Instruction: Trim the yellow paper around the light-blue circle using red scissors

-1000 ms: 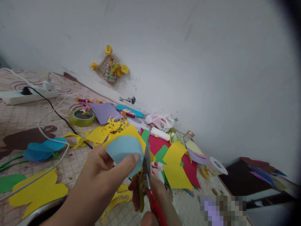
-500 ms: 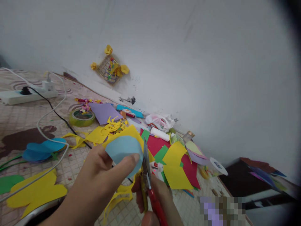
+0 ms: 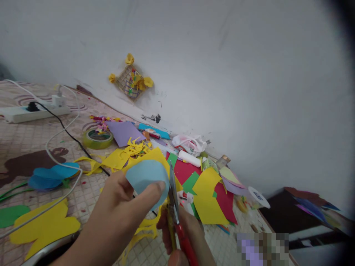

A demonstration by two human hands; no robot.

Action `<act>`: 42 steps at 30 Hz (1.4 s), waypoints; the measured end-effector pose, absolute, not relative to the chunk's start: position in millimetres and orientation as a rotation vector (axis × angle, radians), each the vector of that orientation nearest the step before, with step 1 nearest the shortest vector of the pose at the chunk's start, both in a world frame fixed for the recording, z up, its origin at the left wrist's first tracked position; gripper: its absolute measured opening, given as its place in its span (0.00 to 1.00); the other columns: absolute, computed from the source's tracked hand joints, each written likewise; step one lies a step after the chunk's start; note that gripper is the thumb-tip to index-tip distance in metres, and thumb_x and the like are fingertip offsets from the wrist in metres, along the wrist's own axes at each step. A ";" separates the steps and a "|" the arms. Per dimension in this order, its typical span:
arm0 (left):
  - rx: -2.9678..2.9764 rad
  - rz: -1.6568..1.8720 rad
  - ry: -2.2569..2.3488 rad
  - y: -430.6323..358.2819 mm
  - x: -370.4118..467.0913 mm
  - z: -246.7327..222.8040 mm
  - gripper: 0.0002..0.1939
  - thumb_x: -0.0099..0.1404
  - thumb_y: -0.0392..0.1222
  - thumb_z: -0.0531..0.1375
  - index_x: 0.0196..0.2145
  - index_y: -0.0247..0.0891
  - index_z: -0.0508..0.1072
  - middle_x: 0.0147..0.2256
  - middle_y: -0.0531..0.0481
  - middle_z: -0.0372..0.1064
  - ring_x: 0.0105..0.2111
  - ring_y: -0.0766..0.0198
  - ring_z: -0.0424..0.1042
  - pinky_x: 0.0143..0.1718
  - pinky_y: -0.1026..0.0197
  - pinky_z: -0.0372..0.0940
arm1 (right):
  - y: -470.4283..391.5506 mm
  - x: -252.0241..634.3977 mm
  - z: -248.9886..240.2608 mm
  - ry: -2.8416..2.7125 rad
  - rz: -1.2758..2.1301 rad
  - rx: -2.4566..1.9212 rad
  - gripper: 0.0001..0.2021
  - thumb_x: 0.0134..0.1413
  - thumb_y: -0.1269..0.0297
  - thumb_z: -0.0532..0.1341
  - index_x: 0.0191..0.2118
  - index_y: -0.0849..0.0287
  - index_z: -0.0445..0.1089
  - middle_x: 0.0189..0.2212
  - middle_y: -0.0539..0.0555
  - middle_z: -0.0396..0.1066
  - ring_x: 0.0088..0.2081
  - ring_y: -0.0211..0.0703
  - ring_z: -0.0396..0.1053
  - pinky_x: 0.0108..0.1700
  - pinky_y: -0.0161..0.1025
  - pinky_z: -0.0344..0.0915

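Note:
Pinched between the thumb and fingers of my left hand (image 3: 130,201) is a light blue paper piece (image 3: 146,175) with a rounded outline. My right hand (image 3: 188,231) is closed around scissors (image 3: 177,218) with red and yellow handles. The blades point up and lie against the right edge of the blue paper. Behind the blue piece a yellow sheet (image 3: 158,155) shows; whether my left hand holds it too, I cannot tell. Yellow paper strips (image 3: 144,231) lie below my hands.
A white power strip (image 3: 36,113) with cables lies at left. Around the hands are blue petals (image 3: 52,176), a yellow cutout (image 3: 46,225), clear tape (image 3: 98,138), purple paper (image 3: 124,133), red paper (image 3: 224,197), and a plastic bag (image 3: 190,143) by the wall.
The whole view has shifted very slightly. The scissor blades look a little closer together; both hands hold the same things in nearly the same place.

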State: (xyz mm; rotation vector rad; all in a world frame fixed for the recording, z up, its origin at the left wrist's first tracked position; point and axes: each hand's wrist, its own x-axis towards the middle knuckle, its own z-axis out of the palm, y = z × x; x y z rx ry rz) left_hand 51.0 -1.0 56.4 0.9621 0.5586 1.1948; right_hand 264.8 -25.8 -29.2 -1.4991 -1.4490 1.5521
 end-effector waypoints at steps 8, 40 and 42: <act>0.958 1.208 0.586 2.8 52.4 57.8 0.08 0.51 0.38 0.70 0.20 0.44 0.75 0.21 0.58 0.68 0.24 0.63 0.68 0.27 0.64 0.67 | -34.4 256.8 -23.2 -1.474 1.340 -1.593 0.31 0.60 0.30 0.61 0.33 0.57 0.78 0.24 0.53 0.75 0.25 0.45 0.71 0.20 0.33 0.58; 0.960 1.206 0.494 2.0 51.8 58.6 0.08 0.52 0.35 0.69 0.21 0.45 0.78 0.21 0.60 0.73 0.24 0.65 0.69 0.27 0.69 0.68 | -62.0 235.0 8.1 -1.717 0.832 -1.503 0.36 0.49 0.20 0.59 0.32 0.54 0.73 0.23 0.51 0.70 0.25 0.44 0.67 0.24 0.37 0.58; 0.956 1.212 0.485 1.9 52.0 58.1 0.08 0.52 0.34 0.70 0.21 0.46 0.79 0.21 0.60 0.74 0.24 0.66 0.70 0.27 0.69 0.68 | -62.8 234.9 11.1 -1.737 0.826 -1.479 0.37 0.50 0.19 0.56 0.32 0.54 0.72 0.23 0.51 0.69 0.25 0.43 0.67 0.24 0.37 0.57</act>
